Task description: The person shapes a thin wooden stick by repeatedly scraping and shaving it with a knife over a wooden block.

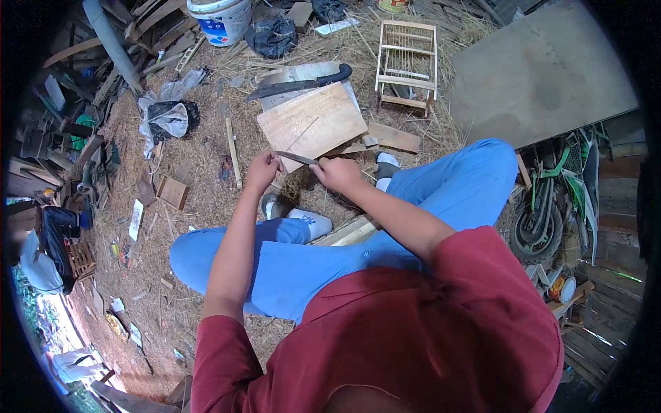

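My right hand [338, 173] is wrapped round the handle of a knife [297, 158], whose blade points left. At the blade's tip, the fingers of my left hand [263, 171] are pinched together. A thin stick [303, 134] slants up from near those fingers over a light wooden board [313, 122]. The board lies in front of my hands. Just behind it rests a saw [296, 87] with a dark curved handle. Whether my left fingers grip the stick's end or the blade's tip is too small to tell.
A small wooden cage [407, 65] stands beyond the board at the right. A white bucket [222, 20] is at the back left. A large flat panel [544, 76] and a green motorbike [551, 199] are at the right. Wood scraps and straw cover the ground.
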A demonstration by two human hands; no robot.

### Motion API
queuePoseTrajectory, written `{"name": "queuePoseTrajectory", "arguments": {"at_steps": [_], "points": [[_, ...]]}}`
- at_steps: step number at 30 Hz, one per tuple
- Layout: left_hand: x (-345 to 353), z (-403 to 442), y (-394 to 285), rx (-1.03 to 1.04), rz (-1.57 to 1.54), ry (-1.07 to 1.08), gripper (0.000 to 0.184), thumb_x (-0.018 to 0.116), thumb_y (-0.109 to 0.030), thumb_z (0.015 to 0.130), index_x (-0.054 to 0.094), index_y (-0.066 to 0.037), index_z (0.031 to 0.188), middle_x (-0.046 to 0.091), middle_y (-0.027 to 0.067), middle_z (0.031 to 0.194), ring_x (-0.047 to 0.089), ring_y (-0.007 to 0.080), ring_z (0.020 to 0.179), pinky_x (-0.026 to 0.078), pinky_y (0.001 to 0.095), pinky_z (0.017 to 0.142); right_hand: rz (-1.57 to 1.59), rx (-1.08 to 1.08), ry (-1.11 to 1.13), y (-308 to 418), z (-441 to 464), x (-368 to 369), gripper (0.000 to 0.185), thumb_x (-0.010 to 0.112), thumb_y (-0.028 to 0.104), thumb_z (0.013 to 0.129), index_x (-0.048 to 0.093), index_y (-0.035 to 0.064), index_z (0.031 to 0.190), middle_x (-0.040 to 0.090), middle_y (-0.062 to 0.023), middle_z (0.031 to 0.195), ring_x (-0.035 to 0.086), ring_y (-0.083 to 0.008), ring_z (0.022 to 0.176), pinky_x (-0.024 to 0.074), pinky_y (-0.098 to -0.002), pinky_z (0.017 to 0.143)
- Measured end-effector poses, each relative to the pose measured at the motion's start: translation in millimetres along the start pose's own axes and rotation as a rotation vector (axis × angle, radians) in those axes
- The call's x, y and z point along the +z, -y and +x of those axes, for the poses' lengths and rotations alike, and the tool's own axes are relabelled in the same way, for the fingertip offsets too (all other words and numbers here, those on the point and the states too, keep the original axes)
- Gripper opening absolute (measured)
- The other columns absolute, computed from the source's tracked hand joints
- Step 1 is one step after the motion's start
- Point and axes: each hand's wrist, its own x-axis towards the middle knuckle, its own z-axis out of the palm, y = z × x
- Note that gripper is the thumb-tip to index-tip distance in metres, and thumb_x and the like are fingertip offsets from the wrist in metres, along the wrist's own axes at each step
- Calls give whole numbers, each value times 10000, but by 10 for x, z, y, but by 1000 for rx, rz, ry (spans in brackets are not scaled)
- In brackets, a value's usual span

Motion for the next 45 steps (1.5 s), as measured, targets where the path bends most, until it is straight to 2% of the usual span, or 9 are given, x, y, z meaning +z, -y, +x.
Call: {"name": "queuePoseTrajectory", "arguments": {"at_steps": [4, 8, 12, 16, 20, 37, 40, 41, 45], "points": [[12, -20, -12, -6, 38, -18, 161, 563, -102, 965, 630, 1, 862, 707, 78, 737, 665, 155, 692, 515, 315, 685, 94, 214, -177, -100, 161, 72, 514, 472, 508, 1003, 697, 69, 857, 705, -214, 766, 700, -419, 717, 558, -551, 676], [35, 64, 124, 17, -59, -1, 160, 574, -103, 966, 628, 1, 856, 711, 79, 741, 661, 150, 680, 509, 307, 668, -5, 54, 23, -31, 39, -11, 511, 469, 497, 997, 738, 71, 909, 728, -212, 862, 718, -404, 813, 569, -535, 743], [34, 49, 131, 3, -20, -17, 153, 584, -95, 958, 628, 1, 848, 709, 77, 730, 663, 148, 670, 499, 305, 646, 114, 223, -123, -140, 149, 62, 503, 488, 505, 988, 740, 75, 913, 722, -222, 862, 714, -409, 789, 566, -542, 718], [38, 44, 133, -17, -14, -27, 147, 583, -88, 954, 629, -1, 846, 711, 78, 726, 658, 144, 657, 494, 309, 631, 6, 50, -24, -97, 51, 60, 490, 490, 486, 988, 734, 68, 911, 726, -204, 839, 707, -425, 764, 563, -546, 705], [57, -15, 71, -14, 41, -55, 146, 576, -81, 952, 632, -2, 844, 714, 78, 730, 647, 138, 643, 492, 309, 621, 82, 195, -110, -155, 142, 106, 485, 501, 495, 983, 729, 82, 875, 718, -214, 806, 709, -414, 749, 564, -543, 695], [114, -16, 40, 1, 87, -102, 74, 584, -50, 965, 578, 1, 912, 696, 104, 769, 688, 171, 712, 534, 305, 692, 51, -6, -96, 100, 52, 168, 465, 540, 473, 981, 696, 74, 802, 692, -206, 722, 692, -413, 677, 549, -542, 611], [138, -45, 48, 40, 118, -172, 166, 576, -117, 945, 619, -10, 825, 718, 116, 725, 711, 221, 668, 535, 372, 628, 93, 146, -96, -23, 162, 116, 514, 506, 506, 984, 729, 72, 821, 710, -218, 772, 714, -407, 737, 571, -536, 696], [135, -43, 45, 18, 109, -166, 171, 579, -118, 943, 619, -9, 818, 717, 115, 720, 713, 221, 669, 536, 371, 626, 73, 113, -166, -34, 157, 145, 474, 534, 472, 983, 694, 69, 791, 687, -201, 702, 690, -408, 661, 549, -541, 612], [143, -33, 32, 23, 92, -170, 179, 582, -121, 939, 620, -3, 810, 717, 114, 710, 718, 222, 672, 538, 367, 624, 18, 25, -82, -57, 111, 96, 496, 516, 482, 987, 695, 62, 794, 695, -208, 735, 694, -408, 683, 550, -544, 623]]}}
